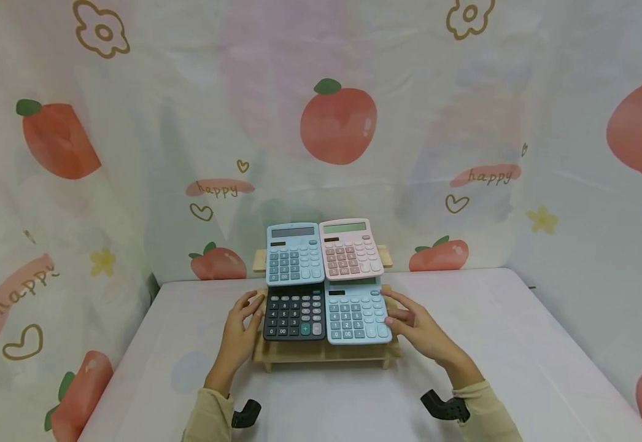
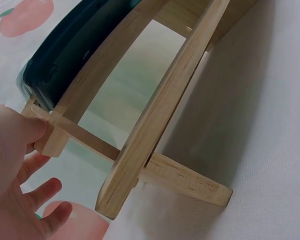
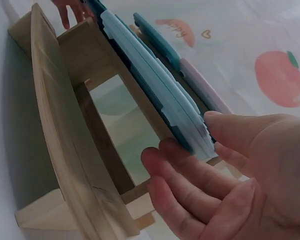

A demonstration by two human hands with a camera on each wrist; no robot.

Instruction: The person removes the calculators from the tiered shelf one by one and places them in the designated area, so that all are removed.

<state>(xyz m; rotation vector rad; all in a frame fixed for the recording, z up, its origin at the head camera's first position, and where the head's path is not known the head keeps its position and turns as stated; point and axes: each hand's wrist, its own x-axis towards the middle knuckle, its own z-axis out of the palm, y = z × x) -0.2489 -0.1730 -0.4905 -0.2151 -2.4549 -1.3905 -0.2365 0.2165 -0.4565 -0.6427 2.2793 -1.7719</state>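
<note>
A wooden rack (image 1: 329,352) bears two tiers of calculators in the head view. On the lower tier lie a black calculator (image 1: 294,313) and a light blue calculator (image 1: 358,313). Behind and above are another light blue calculator (image 1: 294,255) and a pink calculator (image 1: 351,248). My left hand (image 1: 238,334) pinches the end of a rack slat (image 2: 55,142), beside the black calculator, with the other fingers spread. At the opposite side, my right hand (image 1: 426,331) holds the edge of the lower light blue calculator (image 3: 177,107), thumb at its rim and fingers below.
The rack stands on a table with a white cloth (image 1: 464,368), short legs (image 2: 190,182) under it. A fruit-print curtain (image 1: 337,184) hangs close behind and at both sides. Black wrist mounts (image 1: 445,406) stick out from both sleeves.
</note>
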